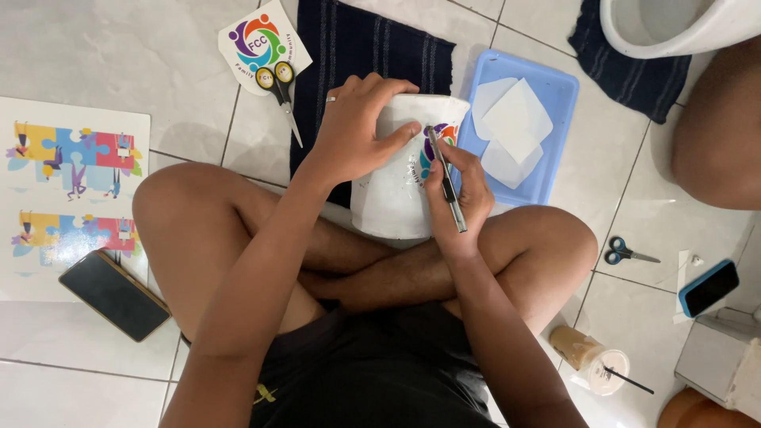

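Note:
A white bucket (392,198) lies on its side between my crossed legs, with a round colourful sticker (437,143) on its wall. My left hand (357,127) presses down on the top of the bucket, fingers spread beside the sticker. My right hand (464,194) grips a slim metal pen-like tool (445,178), its tip touching the sticker's edge.
Yellow-handled scissors (281,87) lie on a round sticker sheet (261,43). A blue tray (523,119) holds white sheets. Puzzle-print sheets (71,190) and a phone (115,295) lie left. Blue scissors (626,254), another phone (708,287), an iced drink cup (590,361) and another person's leg (717,135) are right.

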